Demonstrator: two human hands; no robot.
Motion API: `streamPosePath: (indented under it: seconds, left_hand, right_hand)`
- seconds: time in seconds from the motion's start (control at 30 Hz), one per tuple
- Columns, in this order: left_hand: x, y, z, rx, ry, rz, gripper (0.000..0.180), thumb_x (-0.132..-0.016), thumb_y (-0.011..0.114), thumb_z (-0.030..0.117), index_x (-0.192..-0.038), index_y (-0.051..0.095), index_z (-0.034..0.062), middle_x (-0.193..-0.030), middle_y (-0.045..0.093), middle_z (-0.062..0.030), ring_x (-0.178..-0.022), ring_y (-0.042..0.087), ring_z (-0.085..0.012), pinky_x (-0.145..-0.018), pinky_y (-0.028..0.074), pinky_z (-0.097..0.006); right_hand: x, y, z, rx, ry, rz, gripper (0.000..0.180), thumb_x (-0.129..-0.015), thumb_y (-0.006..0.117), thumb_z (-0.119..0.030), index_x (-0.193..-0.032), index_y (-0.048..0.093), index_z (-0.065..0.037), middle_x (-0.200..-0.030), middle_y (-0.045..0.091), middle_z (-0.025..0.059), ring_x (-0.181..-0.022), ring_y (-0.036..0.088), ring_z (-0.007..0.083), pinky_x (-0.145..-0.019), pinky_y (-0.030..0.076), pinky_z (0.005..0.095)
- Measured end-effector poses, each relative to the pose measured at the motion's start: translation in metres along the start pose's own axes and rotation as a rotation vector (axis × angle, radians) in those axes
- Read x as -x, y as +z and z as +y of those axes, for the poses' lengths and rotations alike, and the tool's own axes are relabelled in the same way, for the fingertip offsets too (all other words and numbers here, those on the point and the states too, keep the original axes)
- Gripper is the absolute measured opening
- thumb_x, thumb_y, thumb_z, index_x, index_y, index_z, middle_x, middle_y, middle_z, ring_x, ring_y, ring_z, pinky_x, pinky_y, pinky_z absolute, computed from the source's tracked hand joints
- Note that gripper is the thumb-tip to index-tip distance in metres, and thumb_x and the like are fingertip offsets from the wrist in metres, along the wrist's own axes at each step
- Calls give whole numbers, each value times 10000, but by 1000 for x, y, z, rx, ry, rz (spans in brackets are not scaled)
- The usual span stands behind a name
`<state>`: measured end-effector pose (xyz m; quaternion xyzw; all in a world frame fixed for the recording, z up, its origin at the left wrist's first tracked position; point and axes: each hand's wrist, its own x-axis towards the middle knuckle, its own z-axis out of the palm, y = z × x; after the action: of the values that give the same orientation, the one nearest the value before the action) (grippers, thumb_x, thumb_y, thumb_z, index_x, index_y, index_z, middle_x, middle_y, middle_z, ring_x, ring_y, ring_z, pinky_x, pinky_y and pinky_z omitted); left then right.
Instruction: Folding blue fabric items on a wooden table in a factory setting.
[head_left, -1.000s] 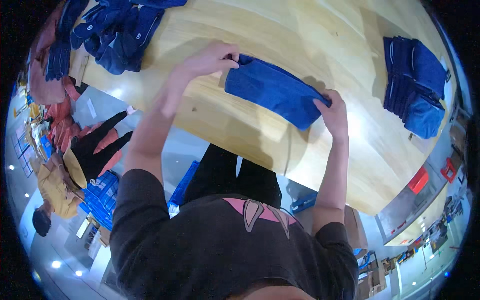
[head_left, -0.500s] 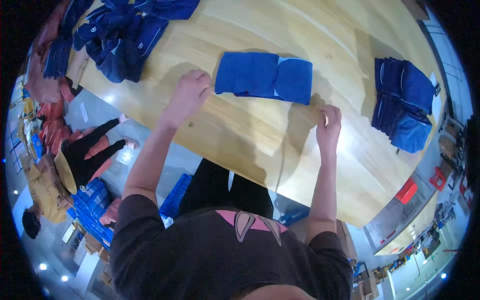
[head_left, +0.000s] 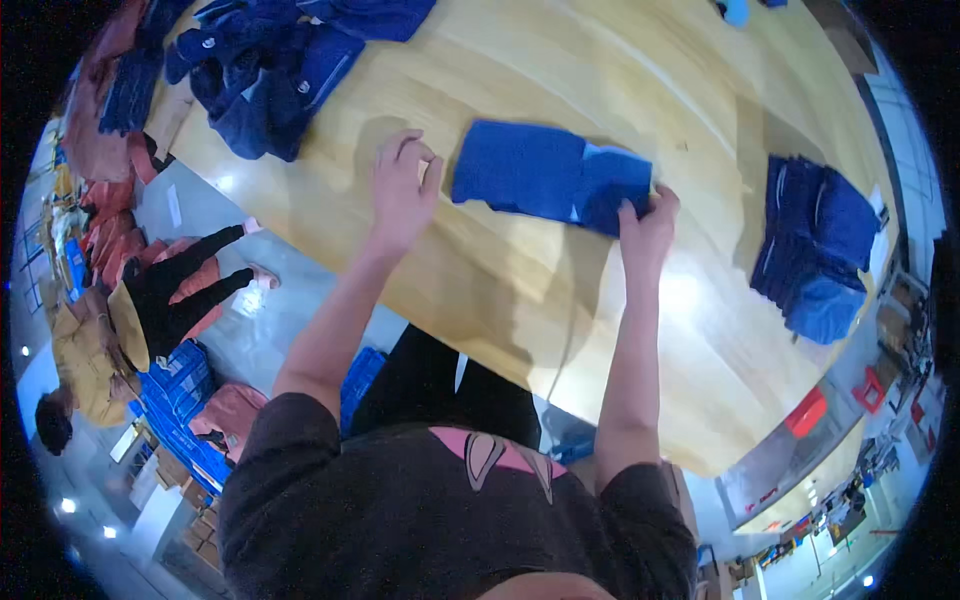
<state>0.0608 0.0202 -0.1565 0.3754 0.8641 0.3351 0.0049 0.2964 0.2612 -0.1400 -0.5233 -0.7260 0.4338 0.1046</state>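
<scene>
Fingers of the right hand (head_left: 648,222) pinch a folded blue garment (head_left: 552,177) lying on the wooden table (head_left: 480,270); the left hand (head_left: 402,190) hovers spread beside it. A one-sided tug may undo the fold.

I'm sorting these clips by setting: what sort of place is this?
Probably a garment workshop or clothing warehouse: a big wooden table carries a folded blue garment, a stack of folded blue ones and an unfolded heap, with more clothing piled on the floor.
</scene>
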Motion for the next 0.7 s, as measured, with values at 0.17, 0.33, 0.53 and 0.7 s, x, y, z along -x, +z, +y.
streamPosePath:
  seconds: [0.17, 0.33, 0.53, 0.7]
  left_hand:
    - [-9, 30, 36, -162, 273, -259, 535, -962, 548, 449, -1417, 579, 169, -1586, 398, -112, -1480, 331, -361, -1158, 270, -538]
    - [-39, 44, 37, -93, 403, -303, 605, -942, 523, 569, -1423, 584, 208, -1562, 458, -55, -1500, 314, -333, -1193, 135, -546]
    - [-143, 56, -12, -245, 432, -182, 561, -949, 536, 393, -1479, 511, 209, -1585, 416, -47, -1485, 316, -332, -1174, 182, -616]
    - [-251, -21, -84, -667, 247, 82, 509, -849, 637, 172, -1355, 582, 182, -1519, 451, -85, -1450, 307, -398, -1127, 248, -669]
  right_hand:
    - [12, 18, -29, 332, -580, 243, 637, -913, 677, -229, -1493, 454, -88, -1444, 471, 237, -1389, 411, 385, -1132, 329, 546]
    - [-2, 67, -28, 813, -789, -80, 620, -945, 586, -455, -1528, 476, -275, -1590, 400, 84, -1480, 322, 376, -1129, 199, 704]
    - [-46, 72, -33, 790, -554, 59, 628, -972, 556, -462, -1556, 431, -267, -1605, 399, 49, -1482, 319, 375, -1139, 179, 713]
    - [-62, 50, -1, 799, -462, 259, 616, -984, 538, -466, -1553, 436, -255, -1605, 398, 49, -1467, 336, 383, -1132, 189, 713]
